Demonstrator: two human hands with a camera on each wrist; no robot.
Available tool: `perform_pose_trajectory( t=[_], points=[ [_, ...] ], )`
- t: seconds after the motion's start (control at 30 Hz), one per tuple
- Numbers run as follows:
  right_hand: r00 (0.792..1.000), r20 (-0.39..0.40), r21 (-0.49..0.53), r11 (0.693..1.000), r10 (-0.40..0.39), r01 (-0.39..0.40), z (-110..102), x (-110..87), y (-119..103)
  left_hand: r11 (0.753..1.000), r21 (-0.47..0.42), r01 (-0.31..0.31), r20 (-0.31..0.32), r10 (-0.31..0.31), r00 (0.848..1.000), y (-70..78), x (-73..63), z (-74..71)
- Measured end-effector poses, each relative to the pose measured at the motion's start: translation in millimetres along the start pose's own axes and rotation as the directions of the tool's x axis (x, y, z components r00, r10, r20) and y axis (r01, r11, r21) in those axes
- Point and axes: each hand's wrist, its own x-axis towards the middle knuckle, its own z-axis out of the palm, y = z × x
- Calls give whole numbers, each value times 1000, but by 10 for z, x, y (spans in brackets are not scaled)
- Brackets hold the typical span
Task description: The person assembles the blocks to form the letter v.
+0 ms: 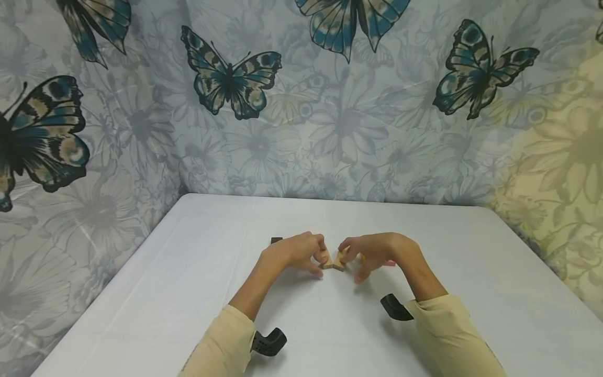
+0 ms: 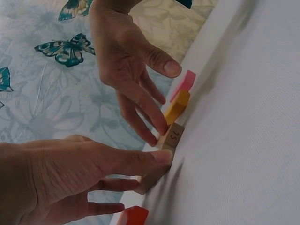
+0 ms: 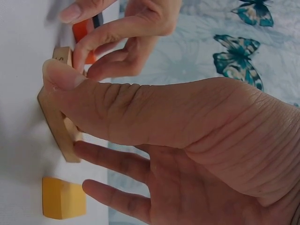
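Two small pale wooden blocks stand on the white table, meeting in a V. My left hand [image 1: 299, 250] has its index fingertip against the left wooden block [image 1: 327, 265], with the thumb held apart from it on the near side. My right hand [image 1: 377, 248] touches the right wooden block [image 1: 338, 261] with its fingertips from behind, its thumb also spread away. In the left wrist view, printed digits show on that numbered wooden block [image 2: 174, 134]. The left hand's thumb partly hides the other block [image 2: 152, 180] there.
An orange-red block [image 3: 80, 30] and a dark block [image 1: 276, 240] lie beyond the left hand. By the right hand are a yellow block [image 2: 177, 106] and a pink block [image 2: 185, 82]. Butterfly-patterned cloth hangs behind the white table [image 1: 226, 220].
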Motion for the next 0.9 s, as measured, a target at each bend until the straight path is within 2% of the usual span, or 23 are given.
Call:
perform_pose_trajectory(
  t=[0.27, 0.57, 0.8, 0.9],
  points=[
    [1000, -10, -5, 1000, -3, 3, 18, 15, -1, 1000, -3, -3, -6, 3, 1000, -2, -10, 20],
    [996, -67, -65, 996, -64, 59, 2, 63, -13, 1000, 13, 7, -9, -7, 1000, 5, -53, 0],
    [996, -69, -66, 997, -51, 47, -5, 46, -4, 999, 47, -24, -48, 26, 999, 52, -71, -17],
    [996, -68, -55, 997, -49, 46, 8, 40, 5, 994, 92, -51, -43, 55, 998, 48, -77, -15]
  ],
)
